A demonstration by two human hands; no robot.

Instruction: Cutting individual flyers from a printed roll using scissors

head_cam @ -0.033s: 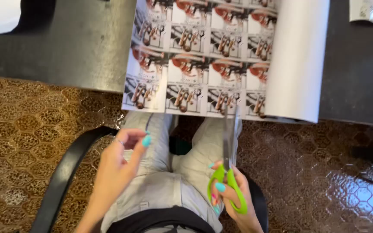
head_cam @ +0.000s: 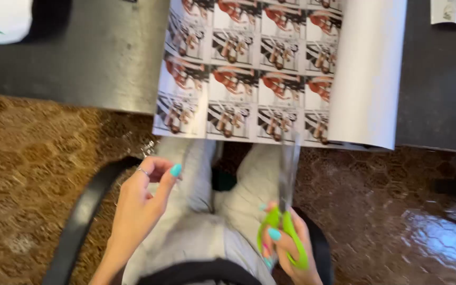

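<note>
Here, one pair of green-handled scissors sits in the right hand, fingers curled through the loops, blades pointing up toward the lower edge of one printed sheet. That sheet hangs over the near edge of the dark table; it carries four columns of small repeated photos, and a white strip runs down its right side. The left hand is loosely open above the lap, holding nothing, one ring on a finger.
</note>
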